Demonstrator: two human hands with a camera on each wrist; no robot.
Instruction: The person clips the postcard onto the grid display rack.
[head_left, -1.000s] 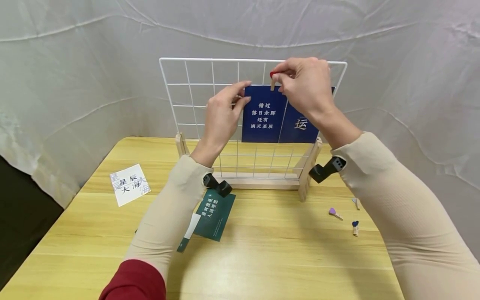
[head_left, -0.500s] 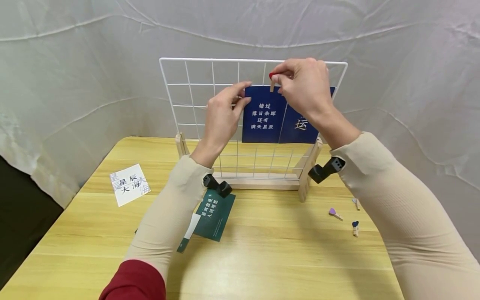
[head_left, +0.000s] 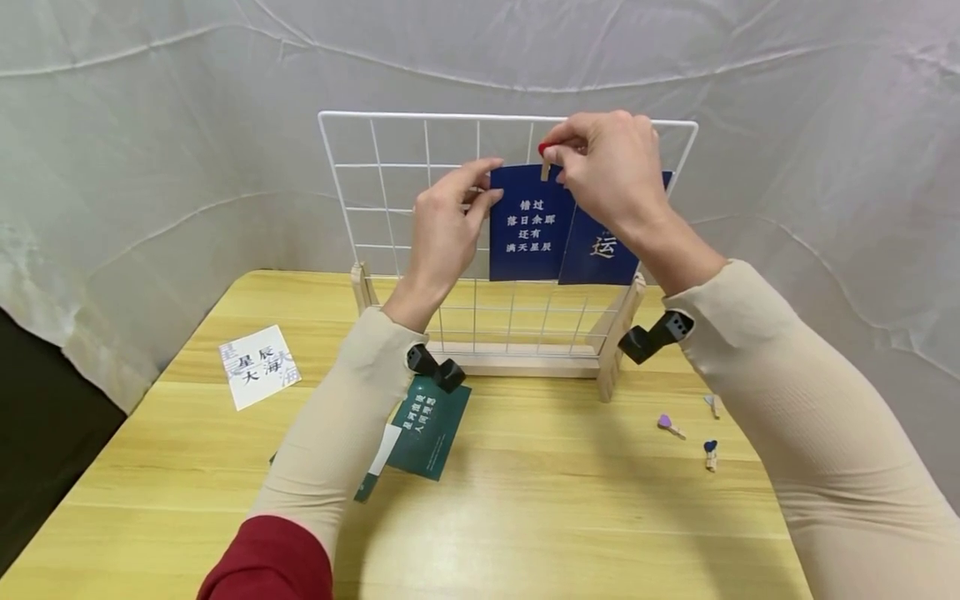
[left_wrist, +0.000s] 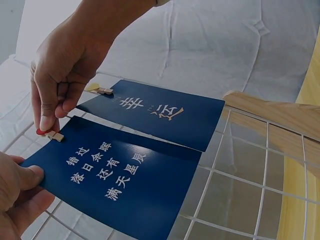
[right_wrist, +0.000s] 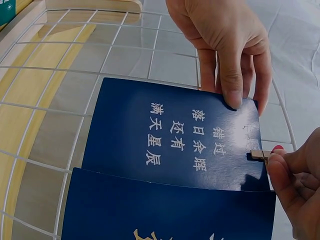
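Left hand: my left hand (head_left: 442, 229) is pinching the glossy navy card's (head_left: 525, 225) upper left corner against the white wire grid (head_left: 390, 208).
Right hand: my right hand (head_left: 611, 179) fingers are squeezing a small wooden red-topped peg (head_left: 545, 160) onto the card's top edge.
Tabletop: pale wood-grain tabletop (head_left: 540, 500) is carrying a dark green card (head_left: 427, 425).

Left hand (right_wrist: 225, 45) pinches the blue card (right_wrist: 175, 137); right hand (right_wrist: 297, 192) holds a small clip (right_wrist: 261, 155).

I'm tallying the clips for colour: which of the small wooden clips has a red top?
The clip pinched by the right hand on the grid's blue card. The table's loose clips are purple and blue.
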